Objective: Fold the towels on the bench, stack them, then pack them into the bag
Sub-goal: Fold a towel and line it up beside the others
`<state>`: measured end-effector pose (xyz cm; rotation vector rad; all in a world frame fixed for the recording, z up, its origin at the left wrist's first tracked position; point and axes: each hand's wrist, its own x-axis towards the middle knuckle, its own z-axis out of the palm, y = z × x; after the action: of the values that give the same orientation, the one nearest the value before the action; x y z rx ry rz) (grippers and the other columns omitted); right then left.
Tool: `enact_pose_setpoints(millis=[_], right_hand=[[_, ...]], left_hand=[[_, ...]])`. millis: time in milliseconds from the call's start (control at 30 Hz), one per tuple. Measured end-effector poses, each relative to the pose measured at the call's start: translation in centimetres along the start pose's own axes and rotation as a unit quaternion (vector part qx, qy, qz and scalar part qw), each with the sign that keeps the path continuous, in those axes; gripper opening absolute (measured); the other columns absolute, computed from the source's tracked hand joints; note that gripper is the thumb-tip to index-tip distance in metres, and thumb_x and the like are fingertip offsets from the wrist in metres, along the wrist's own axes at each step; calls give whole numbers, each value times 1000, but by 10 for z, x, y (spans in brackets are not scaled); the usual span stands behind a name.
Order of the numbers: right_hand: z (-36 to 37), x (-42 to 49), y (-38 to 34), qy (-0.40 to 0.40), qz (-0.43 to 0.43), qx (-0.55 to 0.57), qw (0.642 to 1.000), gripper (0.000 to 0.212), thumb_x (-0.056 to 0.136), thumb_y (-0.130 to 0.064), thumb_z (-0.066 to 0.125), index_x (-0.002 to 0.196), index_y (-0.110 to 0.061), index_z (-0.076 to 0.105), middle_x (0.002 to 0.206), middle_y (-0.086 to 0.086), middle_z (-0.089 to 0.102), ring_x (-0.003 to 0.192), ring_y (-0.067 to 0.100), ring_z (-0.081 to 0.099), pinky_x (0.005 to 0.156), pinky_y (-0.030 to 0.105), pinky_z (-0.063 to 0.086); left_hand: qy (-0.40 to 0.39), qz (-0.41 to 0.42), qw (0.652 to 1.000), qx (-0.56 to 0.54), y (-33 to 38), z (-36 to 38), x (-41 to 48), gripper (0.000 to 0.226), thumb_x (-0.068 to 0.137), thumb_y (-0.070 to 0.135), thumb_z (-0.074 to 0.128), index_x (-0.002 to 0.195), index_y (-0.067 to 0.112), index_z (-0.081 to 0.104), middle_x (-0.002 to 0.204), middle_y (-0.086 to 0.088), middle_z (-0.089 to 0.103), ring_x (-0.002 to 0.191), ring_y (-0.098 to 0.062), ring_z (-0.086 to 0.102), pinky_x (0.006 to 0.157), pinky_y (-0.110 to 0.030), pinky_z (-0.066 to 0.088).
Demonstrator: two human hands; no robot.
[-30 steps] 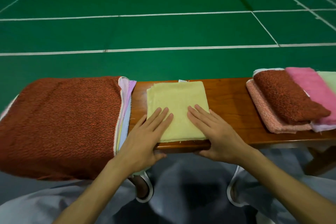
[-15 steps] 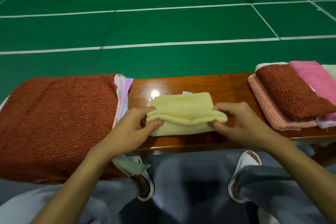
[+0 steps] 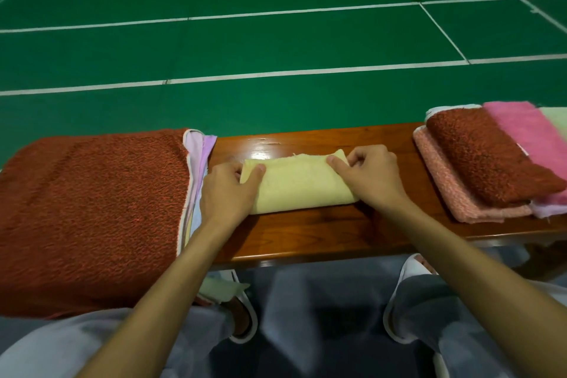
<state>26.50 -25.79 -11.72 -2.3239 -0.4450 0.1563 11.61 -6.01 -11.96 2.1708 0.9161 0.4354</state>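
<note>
I have one view only: a wide-angle camera worn on the person's head. It faces forward and tilts down, close above the glossy brown wooden bench (image 3: 306, 233), whose long edge runs across the lower-middle frame. The left grip (image 3: 225, 190) and right grip (image 3: 372, 176), bare hands pinching the folded pale yellow towel (image 3: 300, 187), sit near frame centre. The green court floor with white lines (image 3: 276, 40) fills the upper half.

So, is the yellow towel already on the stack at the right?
No, the yellow towel lies on the bench between the left hand and right hand, apart from the stack.
</note>
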Motion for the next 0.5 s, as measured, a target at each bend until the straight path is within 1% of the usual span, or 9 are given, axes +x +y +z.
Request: enact_pose_setpoints(millis=[33, 100, 133, 200, 267, 300, 367, 433, 500], right_hand=[[-2, -1, -1, 6, 1, -15, 1000, 41, 89, -54, 70, 68, -19, 67, 69, -4, 65, 71, 14, 61, 62, 37, 50], [-8, -6, -6, 39, -8, -61, 997, 38, 90, -58, 67, 80, -21, 64, 76, -7, 65, 73, 14, 61, 64, 33, 51], [-11, -11, -10, 65, -25, -85, 994, 37, 91, -58, 65, 88, -22, 62, 81, -7, 64, 75, 14, 61, 65, 34, 51], [-14, -22, -19, 105, -82, -109, 985, 37, 94, -57, 60, 104, -22, 58, 97, -6, 63, 85, 14, 59, 69, 33, 48], [-13, -35, -28, 118, -187, -119, 968, 43, 97, -54, 54, 120, -19, 60, 113, 0, 62, 100, 18, 56, 74, 32, 46], [-10, -41, -30, 107, -249, -122, 955, 45, 99, -49, 51, 128, -16, 60, 122, 4, 62, 110, 20, 55, 81, 33, 47], [0, -49, -29, 41, -333, -139, 932, 46, 102, -33, 45, 142, -12, 54, 144, 10, 55, 134, 24, 48, 107, 43, 43], [12, -53, -24, -54, -329, -205, 920, 57, 101, -21, 37, 158, -14, 34, 162, 11, 36, 153, 26, 27, 122, 53, 26], [19, -50, -18, -109, -303, -271, 907, 63, 104, -22, 31, 164, -20, 13, 169, 8, 20, 158, 25, 11, 125, 56, 15]], left_hand=[[22, 10, 999, 36, 2, 0, -2, 40, 94, 53, 62, 76, 17, 63, 73, -1, 67, 72, -23, 65, 58, -36, 46], [86, 35, 989, 114, 7, -1, -10, 33, 97, 49, 61, 87, 18, 61, 82, -1, 66, 78, -23, 59, 61, -34, 36], [117, 61, 981, 143, 11, -3, -14, 30, 98, 46, 60, 97, 16, 61, 91, -4, 66, 84, -24, 57, 65, -35, 35], [147, 166, 960, 169, 19, -5, -23, 29, 104, 36, 54, 117, 10, 61, 108, -11, 66, 100, -29, 56, 79, -40, 40], [106, 277, 939, 177, 28, -2, -35, 38, 108, 32, 45, 134, 8, 59, 128, -14, 64, 119, -33, 55, 99, -46, 44], [70, 313, 928, 190, 32, 3, -42, 43, 109, 32, 41, 142, 10, 56, 140, -14, 60, 131, -33, 52, 107, -48, 42], [-8, 335, 914, 228, 33, 13, -54, 51, 110, 34, 31, 155, 13, 44, 159, -10, 45, 150, -30, 36, 119, -49, 33], [-71, 310, 909, 269, 28, 23, -55, 56, 110, 37, 21, 162, 16, 28, 168, -6, 28, 158, -25, 17, 127, -48, 22], [-94, 298, 899, 307, 20, 28, -49, 58, 110, 40, 16, 164, 19, 19, 171, -4, 18, 160, -22, 5, 129, -49, 14]])
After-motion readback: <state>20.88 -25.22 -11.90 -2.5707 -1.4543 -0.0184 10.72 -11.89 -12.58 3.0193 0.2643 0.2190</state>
